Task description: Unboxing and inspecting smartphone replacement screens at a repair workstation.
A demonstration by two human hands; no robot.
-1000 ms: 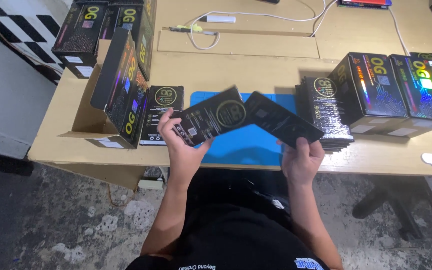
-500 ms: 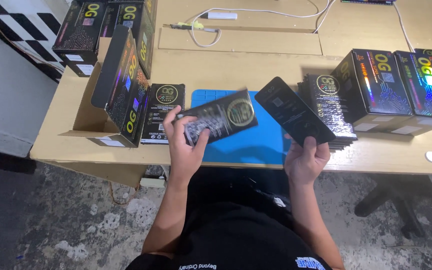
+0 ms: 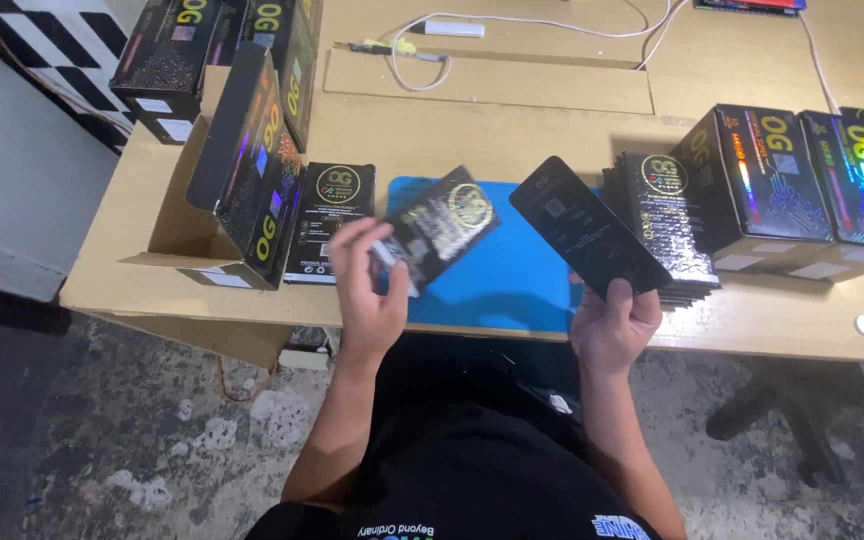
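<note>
Two flat black packets are held apart above the blue mat (image 3: 512, 290) on the counter (image 3: 772, 310), as if separated for sorting: a holographic packet (image 3: 442, 228) gripped in the closed left hand (image 3: 367, 290), a plain black packet (image 3: 587, 225) pinched at its lower end by the right hand (image 3: 614, 325).

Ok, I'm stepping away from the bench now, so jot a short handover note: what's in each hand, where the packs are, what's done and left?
Left hand: holds a shiny flat black pack over the blue mat.
Right hand: holds a plain black flat sleeve, tilted.
Stack of flat packs sits right of the mat; one flat pack lies to its left, beside an open box.
Done: the two pieces are apart.
Left: both are in hand, neither set down.
</note>
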